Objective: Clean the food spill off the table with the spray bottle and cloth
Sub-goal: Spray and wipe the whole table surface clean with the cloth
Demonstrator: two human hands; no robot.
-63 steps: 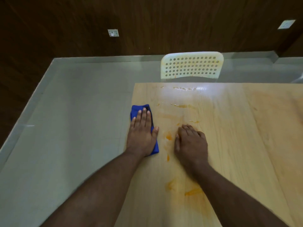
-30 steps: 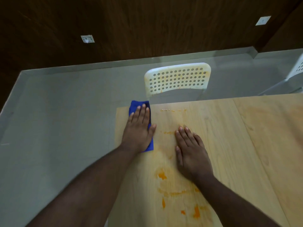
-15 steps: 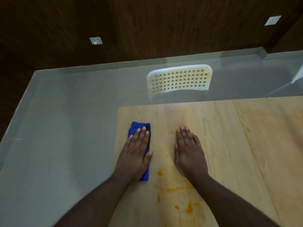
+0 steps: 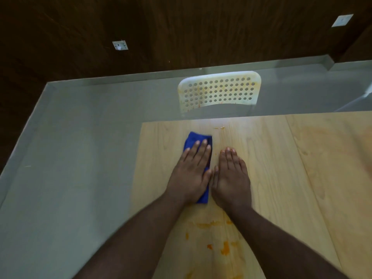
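Observation:
A folded blue cloth lies on the light wooden table, near its far left corner. My left hand presses flat on the cloth, fingers stretched forward, covering its middle. My right hand lies flat on the bare wood right beside it, thumbs almost touching, holding nothing. Orange food smears stain the table between my forearms, nearer to me. A few small orange crumbs sit near the far edge. No spray bottle is in view.
A white perforated chair back, stained orange, stands just past the table's far edge. Grey floor spreads to the left and behind. A dark wood wall with a socket closes the back.
My left hand slid the cloth right and forward, from the table's left edge to right beside my right hand. The right hand stayed flat on the wood.

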